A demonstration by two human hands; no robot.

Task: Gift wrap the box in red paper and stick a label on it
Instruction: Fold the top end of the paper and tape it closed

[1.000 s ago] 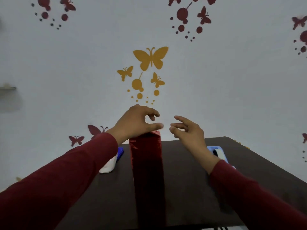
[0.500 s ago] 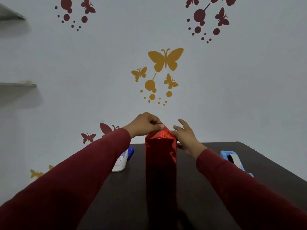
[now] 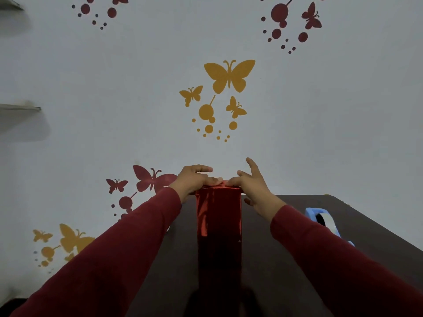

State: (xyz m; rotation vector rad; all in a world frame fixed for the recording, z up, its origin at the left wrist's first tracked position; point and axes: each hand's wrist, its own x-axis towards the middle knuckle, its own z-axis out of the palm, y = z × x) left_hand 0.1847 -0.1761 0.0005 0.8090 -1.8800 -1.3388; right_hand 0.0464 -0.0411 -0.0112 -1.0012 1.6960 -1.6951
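A tall box wrapped in shiny red paper (image 3: 218,216) stands upright on the dark table (image 3: 286,259), straight ahead of me. My left hand (image 3: 194,179) lies over the left side of its top, thumb flat on the folded paper. My right hand (image 3: 250,183) presses the right side of the top with its thumb and palm, its fingers straight and spread upward. Both thumbs meet at the middle of the top fold. No label is visible on the box.
A blue tape dispenser (image 3: 325,221) with a white roll sits on the table to the right, behind my right sleeve. The wall behind carries butterfly stickers. A small shelf (image 3: 20,108) juts from the wall at far left.
Both hands came down from beside the top onto the paper. The peaked fold seen half a second ago is now pressed flat. The white and blue item left of the box is hidden behind my sleeve.
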